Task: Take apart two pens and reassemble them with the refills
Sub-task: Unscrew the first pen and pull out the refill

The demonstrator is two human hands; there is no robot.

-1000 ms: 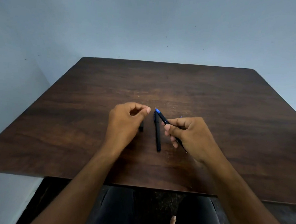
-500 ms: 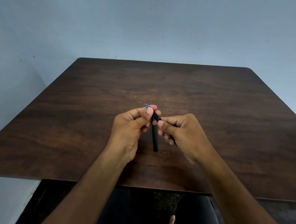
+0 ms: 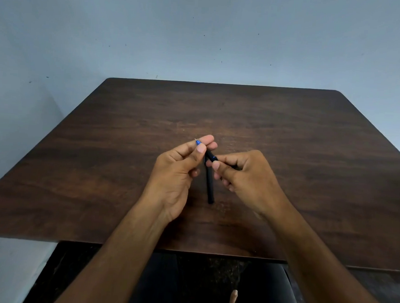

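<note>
1. While both hands meet above the middle of the dark wooden table [image 3: 288,138], they share one pen [image 3: 210,154], a black barrel with a blue tip, held tilted so that the tip points up and to the left
2. The left hand [image 3: 178,171] pinches the tip end between thumb and fingertips; the blue tip and a fine metal point show just past the thumbnail
3. The right hand [image 3: 246,175] grips the rear part of the same pen with thumb and curled fingers, and those fingers hide the back end completely
4. A second pen [image 3: 209,187], all black, lies flat on the table directly under the hands, running towards the person; its near end is bare, while its far end disappears behind the held pen and the fingers of both hands
5. Whether the held pen's parts are joined or already loosened cannot be told, since the fingers cover most of the barrel
6. Both forearms reach in from the lower edge of the view and cross the near edge of the table
7. A pale blue-grey wall [image 3: 201,34], marked with small dark specks, stands behind the table and turns a corner at the left
8. Below the table edge, dark trousers [image 3: 158,287] and a dim floor are visible, with a small pale shape between the legs too unclear to name
</note>
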